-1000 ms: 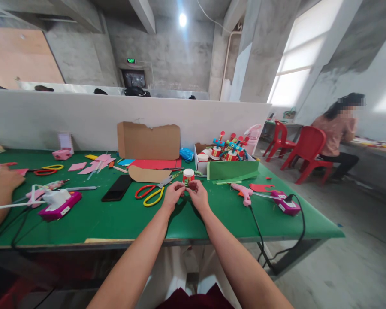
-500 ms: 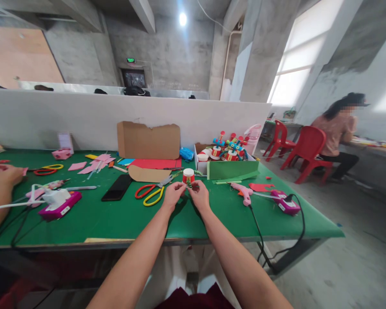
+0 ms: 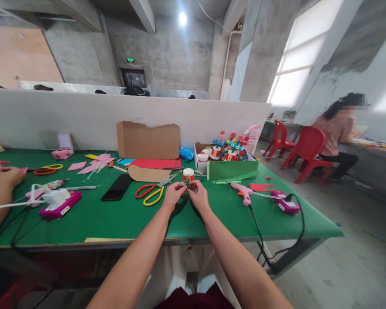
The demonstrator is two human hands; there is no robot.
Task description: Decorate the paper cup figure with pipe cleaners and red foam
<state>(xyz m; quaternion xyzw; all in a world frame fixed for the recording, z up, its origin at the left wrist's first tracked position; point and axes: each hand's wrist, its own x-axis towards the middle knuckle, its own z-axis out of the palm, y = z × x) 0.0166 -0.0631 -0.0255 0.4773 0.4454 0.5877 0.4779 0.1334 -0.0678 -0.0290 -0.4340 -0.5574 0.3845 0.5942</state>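
My left hand and my right hand meet over the green table, fingers pinched on a small green folded paper strip. Its detail is partly hidden by my fingertips. Just behind them stands an upright red paper cup with a white top. A green springy paper strip sticks out to the cup's left, and another springy strip to its right. Scissors with red and yellow handles lie left of my left hand, blades pointing toward the cup.
A black phone lies left of the scissors. To the right are a pink glue gun and a purple power strip with cables. Behind stands a box of paper figures. At far left is another person's hand.
My hands stay by the cup, with small finger shifts on the green paper strip; the right hand is slightly closer to the left. At far right, the seated person's arm has moved.
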